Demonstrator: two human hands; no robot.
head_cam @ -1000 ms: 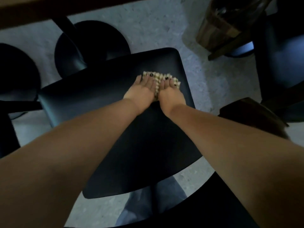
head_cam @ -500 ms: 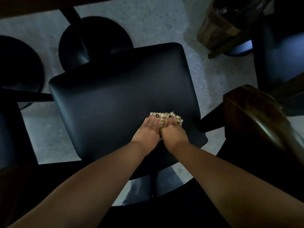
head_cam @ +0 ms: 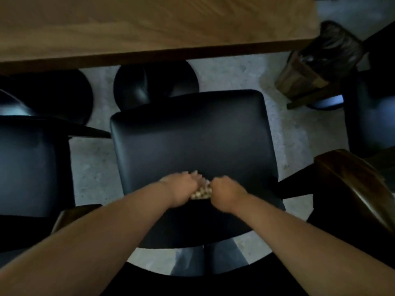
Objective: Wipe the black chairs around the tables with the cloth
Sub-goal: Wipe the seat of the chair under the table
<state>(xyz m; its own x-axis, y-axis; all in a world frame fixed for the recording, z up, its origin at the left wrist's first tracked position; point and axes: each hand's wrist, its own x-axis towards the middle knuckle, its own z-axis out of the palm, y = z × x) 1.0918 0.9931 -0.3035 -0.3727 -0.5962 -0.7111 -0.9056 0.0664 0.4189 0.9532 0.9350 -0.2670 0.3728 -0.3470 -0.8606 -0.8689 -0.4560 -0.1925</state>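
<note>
Two hands of mine were down on the black chair seat, close to its near edge; my left hand and my right hand sat side by side with the cloth between them. My left grip was curled over the cloth and held it against the seat; my right grip was a tight fist pressed up to the other side of the cloth, and it looked like it pinched the cloth too, but the picture was blurry there. Only a small pale, bumpy bit of the cloth showed between my hands; the rest was hidden under my fingers.

Right past the far edge of the seat was the wooden table; its round black base stood on the pale floor under it. Another black chair stood just beside mine on the left; a dark brown wooden chair back was near on the right; a third black chair was farther off at the right. A wooden bin with a dark bag in it stood on the floor by the table corner.
</note>
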